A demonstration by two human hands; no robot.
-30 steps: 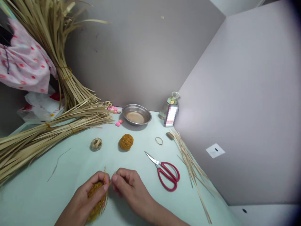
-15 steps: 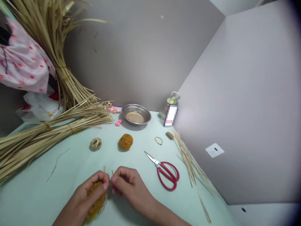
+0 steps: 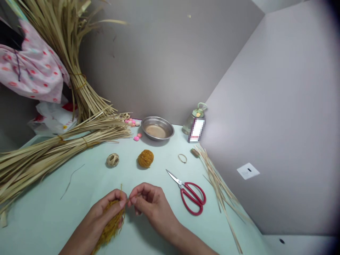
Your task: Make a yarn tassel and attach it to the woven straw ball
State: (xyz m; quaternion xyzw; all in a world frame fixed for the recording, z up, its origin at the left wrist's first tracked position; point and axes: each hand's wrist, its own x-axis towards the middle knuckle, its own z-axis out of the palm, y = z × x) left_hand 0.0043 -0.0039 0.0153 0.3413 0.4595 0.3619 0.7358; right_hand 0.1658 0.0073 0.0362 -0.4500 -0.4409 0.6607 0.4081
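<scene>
My left hand (image 3: 106,212) is closed round a bundle of mustard-yellow yarn (image 3: 111,223), whose loose strands hang below the fingers. One strand end pokes up above the left thumb and forefinger. Right beside it, my right hand (image 3: 151,203) pinches a thin yarn strand close to the left fingertips; most of that strand is hidden. Beyond the hands lie a ball of the same yarn (image 3: 146,158) and a small woven openwork ball (image 3: 112,160). Red-handled scissors (image 3: 190,191) rest to the right, their blades slightly apart and pointing up-left.
Tied bundles of dry straw strips (image 3: 66,145) cover the left side. A metal bowl (image 3: 157,136) of liquid, pink pieces (image 3: 136,138), a bottle (image 3: 188,124) and a phone (image 3: 197,130) stand at the back. A thin ring (image 3: 182,158) and loose strips (image 3: 217,177) lie right.
The whole view has shifted slightly, so things appear further right. My right fingers have closed on the strand near my left fingertips; my left hand keeps its hold on the yarn bundle.
</scene>
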